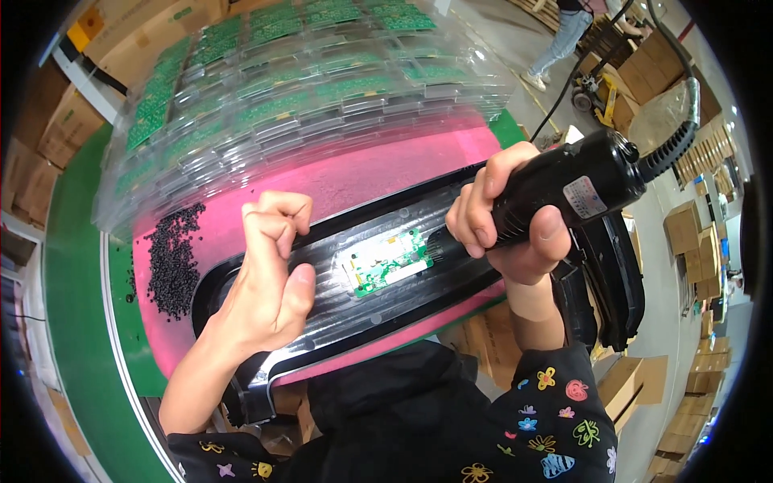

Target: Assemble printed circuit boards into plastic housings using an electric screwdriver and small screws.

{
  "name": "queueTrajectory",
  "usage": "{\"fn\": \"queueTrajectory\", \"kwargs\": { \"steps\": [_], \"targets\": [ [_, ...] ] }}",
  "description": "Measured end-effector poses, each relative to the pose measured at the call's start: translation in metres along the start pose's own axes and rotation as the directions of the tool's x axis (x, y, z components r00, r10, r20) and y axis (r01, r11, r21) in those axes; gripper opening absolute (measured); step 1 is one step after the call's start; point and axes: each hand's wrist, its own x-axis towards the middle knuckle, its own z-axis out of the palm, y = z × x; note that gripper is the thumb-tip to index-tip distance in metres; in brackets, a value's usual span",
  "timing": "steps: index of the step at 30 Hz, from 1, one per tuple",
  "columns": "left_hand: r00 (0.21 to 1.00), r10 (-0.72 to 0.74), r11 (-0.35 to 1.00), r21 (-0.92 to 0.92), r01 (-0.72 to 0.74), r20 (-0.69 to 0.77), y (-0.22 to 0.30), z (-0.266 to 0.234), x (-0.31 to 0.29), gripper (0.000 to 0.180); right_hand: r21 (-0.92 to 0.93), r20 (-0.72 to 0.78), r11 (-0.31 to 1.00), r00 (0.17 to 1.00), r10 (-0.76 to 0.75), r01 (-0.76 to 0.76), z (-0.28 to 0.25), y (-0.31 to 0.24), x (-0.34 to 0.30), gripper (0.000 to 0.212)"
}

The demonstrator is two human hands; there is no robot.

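A long black plastic housing [330, 233] lies across the pink work surface, its hollow side up. Inside it sits a small green circuit board [388, 264] with a white block along one edge. My right hand [515, 217] is wrapped around a black corded electric screwdriver [564, 189], held over the right part of the housing; its front end points toward the board, and the tip cannot be made out. My left hand [270, 278] hovers above the housing's left part, fingers curled in and thumb apart from them. Whatever the curled fingers hold, if anything, is hidden.
Many small black pieces, apparently screws [173, 262], lie heaped at the left of the pink surface [338, 181]. Behind are stacked clear trays [322, 88] of green circuit boards. More black housings [604, 282] stand at right. A person [555, 40] stands beyond, near cartons.
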Motion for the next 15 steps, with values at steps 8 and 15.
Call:
{"fn": "queueTrajectory", "kwargs": {
  "steps": [8,15],
  "targets": [
    [0.950,0.004,0.995,0.100,0.029,-0.312,0.020,-0.017,0.008,0.026,-0.020,0.082,0.988,0.985,0.154,-0.153,-0.001,0.003,-0.003,0.034],
    [0.921,-0.112,0.974,0.143,0.176,-0.373,0.050,-0.049,-0.004,0.027,-0.017,-0.005,0.987,0.988,0.157,-0.157,0.015,-0.012,0.000,0.029]
  ]
}}
